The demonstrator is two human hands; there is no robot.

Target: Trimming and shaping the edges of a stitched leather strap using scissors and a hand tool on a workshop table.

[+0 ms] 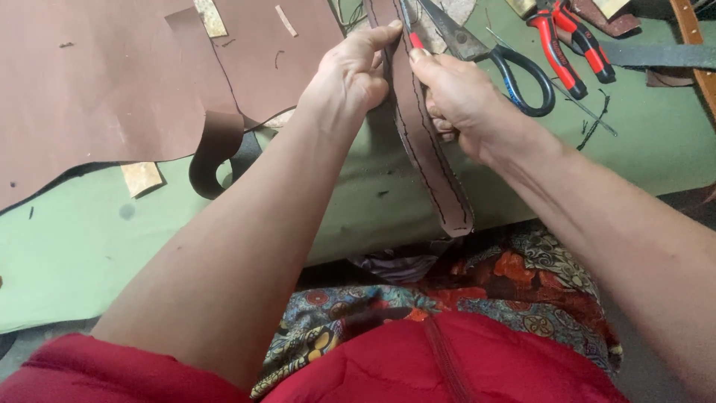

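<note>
1. Left hand (350, 78): thumb and fingers pinched shut on the left edge of a long brown leather strap (432, 160), far centre of the scene.
2. Right hand (466, 101): closed on the strap's right edge, also gripping a small red-handled tool (412, 36) against it; tool's tip hard to make out.
3. Strap runs from the far edge toward the near side, rounded end hanging over the green table (89, 239) edge; dark stitch line follows its outline.
4. Black-handled scissors (492, 56) lie just beyond the right hand.
5. Red-handled pliers (570, 45) far right.
6. Large brown leather sheet (112, 75) covers far left of table.
</note>
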